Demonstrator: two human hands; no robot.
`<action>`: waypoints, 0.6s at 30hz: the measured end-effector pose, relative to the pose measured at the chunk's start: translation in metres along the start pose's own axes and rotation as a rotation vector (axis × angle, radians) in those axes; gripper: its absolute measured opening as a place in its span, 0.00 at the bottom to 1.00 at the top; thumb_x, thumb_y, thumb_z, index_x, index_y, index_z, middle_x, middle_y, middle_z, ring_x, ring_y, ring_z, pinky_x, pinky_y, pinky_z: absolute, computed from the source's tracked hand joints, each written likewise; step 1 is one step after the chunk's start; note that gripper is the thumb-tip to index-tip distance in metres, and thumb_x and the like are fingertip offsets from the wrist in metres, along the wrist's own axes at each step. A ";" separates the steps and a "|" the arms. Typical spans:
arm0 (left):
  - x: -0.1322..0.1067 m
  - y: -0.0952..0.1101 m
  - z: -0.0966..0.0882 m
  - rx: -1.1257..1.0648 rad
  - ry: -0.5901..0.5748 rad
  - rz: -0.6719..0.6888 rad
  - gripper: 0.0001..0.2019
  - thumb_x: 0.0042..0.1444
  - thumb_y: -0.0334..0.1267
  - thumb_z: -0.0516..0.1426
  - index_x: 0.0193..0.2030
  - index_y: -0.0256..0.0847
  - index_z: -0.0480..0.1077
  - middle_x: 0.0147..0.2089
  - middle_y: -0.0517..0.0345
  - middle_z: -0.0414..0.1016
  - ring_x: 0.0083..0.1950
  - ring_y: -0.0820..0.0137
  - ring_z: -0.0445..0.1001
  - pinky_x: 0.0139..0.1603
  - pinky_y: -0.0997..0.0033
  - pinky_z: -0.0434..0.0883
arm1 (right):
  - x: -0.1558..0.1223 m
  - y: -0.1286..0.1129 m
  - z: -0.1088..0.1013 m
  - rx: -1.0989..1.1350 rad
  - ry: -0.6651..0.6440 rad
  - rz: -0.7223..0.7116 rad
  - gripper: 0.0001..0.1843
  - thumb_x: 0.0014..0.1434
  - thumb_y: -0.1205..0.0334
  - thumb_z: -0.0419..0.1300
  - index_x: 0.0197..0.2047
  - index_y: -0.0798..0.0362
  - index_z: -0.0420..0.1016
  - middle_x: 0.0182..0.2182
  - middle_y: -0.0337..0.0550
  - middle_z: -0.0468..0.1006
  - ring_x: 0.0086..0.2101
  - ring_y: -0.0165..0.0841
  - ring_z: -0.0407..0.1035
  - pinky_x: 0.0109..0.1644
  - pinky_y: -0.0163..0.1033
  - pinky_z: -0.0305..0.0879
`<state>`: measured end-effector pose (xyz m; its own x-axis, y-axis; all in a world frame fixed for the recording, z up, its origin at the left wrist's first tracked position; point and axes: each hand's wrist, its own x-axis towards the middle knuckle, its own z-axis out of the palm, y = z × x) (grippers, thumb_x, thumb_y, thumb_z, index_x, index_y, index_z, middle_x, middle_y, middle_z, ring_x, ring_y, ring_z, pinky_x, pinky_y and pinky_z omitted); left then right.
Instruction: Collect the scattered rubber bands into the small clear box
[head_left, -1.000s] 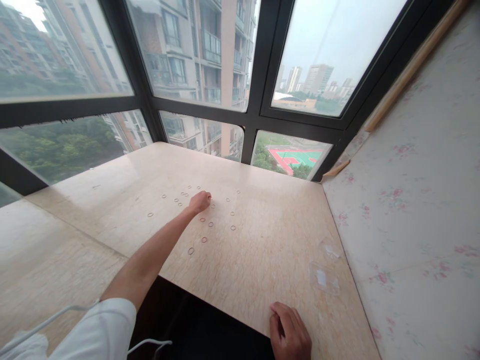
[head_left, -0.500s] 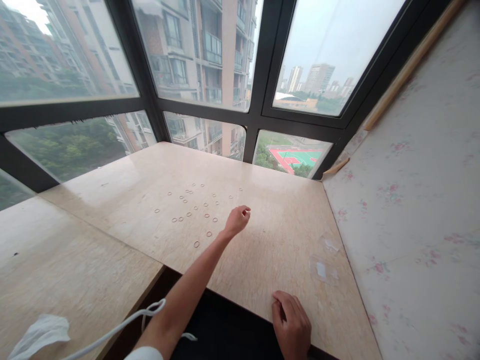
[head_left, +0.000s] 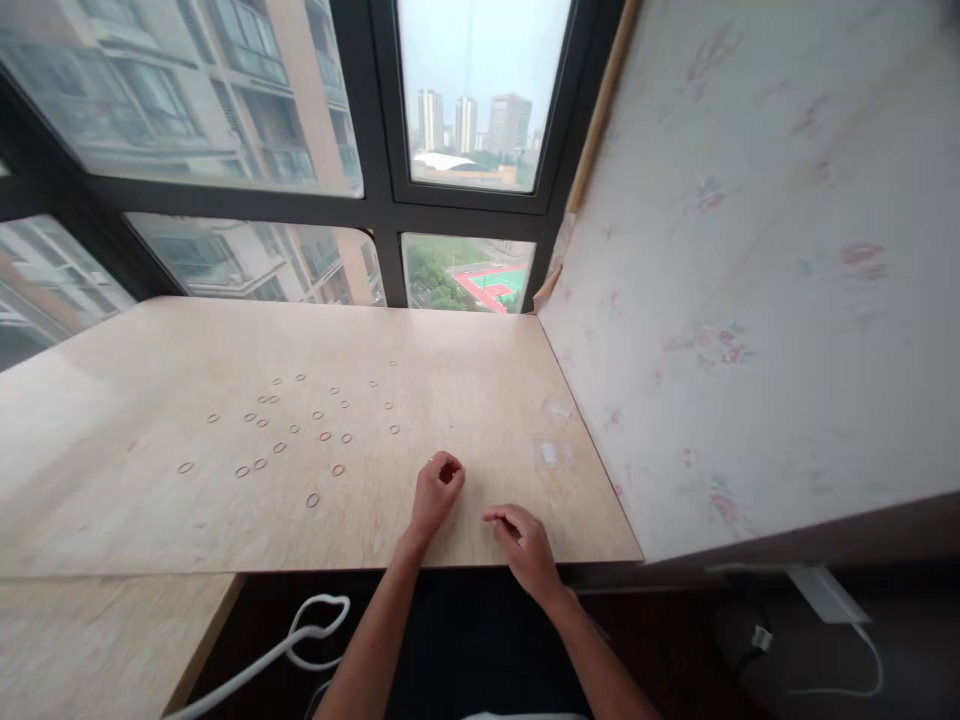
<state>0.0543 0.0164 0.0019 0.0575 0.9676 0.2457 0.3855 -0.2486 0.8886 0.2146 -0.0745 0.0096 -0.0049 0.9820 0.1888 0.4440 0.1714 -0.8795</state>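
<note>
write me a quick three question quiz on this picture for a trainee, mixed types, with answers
1. True or false: the person's left hand and right hand are touching each other.
2. What lies on the beige marbled tabletop near the pale floral-papered wall? a) metal scissors b) clear plastic packaging c) a blue cup
3. Fill in: the small thin dark and reddish rings lie scattered to the ____ of both hands.

Key: 1. false; 2. b; 3. left

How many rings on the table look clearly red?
2: one red ring lies farther away on the table; the other red ring lies nearer, left of the left hand. That hand may hide more.
</note>
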 end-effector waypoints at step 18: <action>-0.020 0.008 -0.011 -0.012 0.005 0.002 0.04 0.46 0.27 0.51 0.29 0.40 0.61 0.29 0.60 0.65 0.31 0.73 0.65 0.34 0.73 0.63 | 0.013 0.016 -0.021 0.326 -0.143 0.267 0.28 0.60 0.40 0.52 0.39 0.59 0.75 0.28 0.50 0.79 0.26 0.31 0.71 0.29 0.34 0.68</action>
<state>0.0457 -0.0058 0.0081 0.0539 0.9668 0.2498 0.3743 -0.2514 0.8926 0.2406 -0.0612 0.0077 -0.0625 0.9924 -0.1061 0.1412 -0.0965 -0.9853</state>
